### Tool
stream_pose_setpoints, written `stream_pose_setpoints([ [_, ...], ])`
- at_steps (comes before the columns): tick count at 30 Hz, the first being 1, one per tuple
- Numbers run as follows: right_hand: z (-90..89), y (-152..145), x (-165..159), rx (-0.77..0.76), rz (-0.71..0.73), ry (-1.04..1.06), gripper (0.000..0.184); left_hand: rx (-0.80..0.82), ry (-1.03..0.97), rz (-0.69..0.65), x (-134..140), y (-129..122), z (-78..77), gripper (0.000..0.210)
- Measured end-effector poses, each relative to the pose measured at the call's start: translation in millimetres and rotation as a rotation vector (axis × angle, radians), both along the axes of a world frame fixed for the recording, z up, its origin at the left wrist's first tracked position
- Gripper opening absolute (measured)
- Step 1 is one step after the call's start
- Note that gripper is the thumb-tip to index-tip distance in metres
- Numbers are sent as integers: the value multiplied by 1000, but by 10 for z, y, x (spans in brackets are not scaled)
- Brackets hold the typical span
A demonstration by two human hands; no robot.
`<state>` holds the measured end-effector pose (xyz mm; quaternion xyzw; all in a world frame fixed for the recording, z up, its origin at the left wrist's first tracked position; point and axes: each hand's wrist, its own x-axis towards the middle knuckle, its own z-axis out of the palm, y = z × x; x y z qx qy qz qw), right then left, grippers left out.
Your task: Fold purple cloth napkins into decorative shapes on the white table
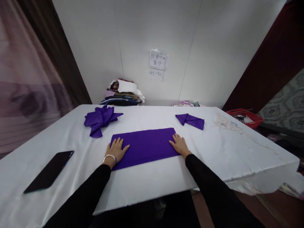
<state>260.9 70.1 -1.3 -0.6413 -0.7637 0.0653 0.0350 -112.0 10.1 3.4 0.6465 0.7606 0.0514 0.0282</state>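
A purple cloth napkin (146, 147), folded into a long flat rectangle, lies on the white-covered table (152, 183) in front of me. My left hand (116, 151) rests flat on its left end, fingers spread, with a silver bracelet at the wrist. At the opposite end, the spread fingers of my right hand (180, 144) lie on the right edge. Behind the left hand sits a pile of folded purple napkins (101, 118). A single purple napkin folded into a bow-like shape (190, 120) lies beyond the right hand.
A black tablet-like slab (49, 171) lies at the table's left. Stacked clothes (124, 92) stand against the wall at the back, below a handwritten paper sign (157, 60). To the right, past the table edge, is a red basket (245, 117).
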Motion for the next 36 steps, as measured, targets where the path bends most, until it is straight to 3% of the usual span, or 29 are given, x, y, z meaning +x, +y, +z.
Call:
stream_pose_setpoints([
  [5,-82,-43,203,79,-17,-55,63,-38,3,34,73,-39,83,73],
  [8,-107,-43,190,108,-4,-79,61,-15,-2,58,387,-112,97,75],
  [14,-124,-49,223,123,10,-125,59,-18,-103,-339,1538,-249,-21,76],
  [17,-143,-55,251,149,30,-146,58,-20,-140,-403,1813,-251,-59,74],
  [19,-160,-55,268,164,40,-153,58,-17,-141,-385,1747,-242,-63,73],
  [21,-177,-50,284,167,43,-152,58,-15,-121,-315,1492,-249,-52,73],
  [26,-219,-25,316,165,57,-152,58,0,-42,38,428,-449,10,73],
  [29,-245,-19,332,168,86,-171,55,-18,-8,166,-63,-651,42,70],
  [32,-261,-23,358,170,116,-184,52,-28,23,195,-250,-780,58,66],
  [36,-224,-35,312,138,63,-165,51,-30,42,200,-241,-812,61,65],
])
